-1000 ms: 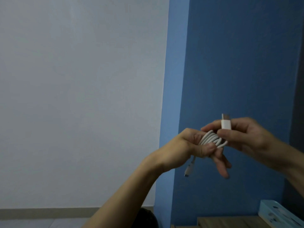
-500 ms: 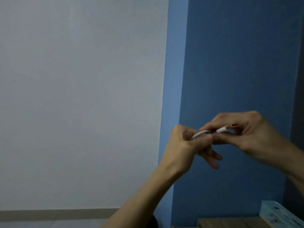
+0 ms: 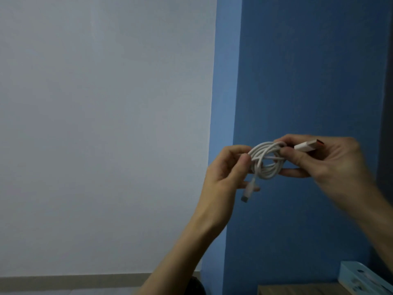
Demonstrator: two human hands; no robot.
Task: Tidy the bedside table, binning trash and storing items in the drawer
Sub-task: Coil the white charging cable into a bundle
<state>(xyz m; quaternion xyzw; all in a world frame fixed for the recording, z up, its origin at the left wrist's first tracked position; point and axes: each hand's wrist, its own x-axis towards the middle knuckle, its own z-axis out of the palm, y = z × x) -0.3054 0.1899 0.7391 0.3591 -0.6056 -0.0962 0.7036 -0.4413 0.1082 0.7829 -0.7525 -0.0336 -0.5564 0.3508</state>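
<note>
Blue wall (image 3: pixel 308 71) behind, mid-air: left hand (image 3: pixel 225 173) pinches the coiled white cable (image 3: pixel 265 160) at its left edge, right hand (image 3: pixel 331 160) grips the right. The orange-tipped plug (image 3: pixel 306 145) points right, the small plug (image 3: pixel 246 194) dangles downward. Print on the pale box (image 3: pixel 361 279) is unreadable.

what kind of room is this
Likely a bedroom at home: a blue wall meets a white wall, a wooden tabletop and a light-blue box sit low right, and the left hand and right hand hold a coiled white cable.
</note>
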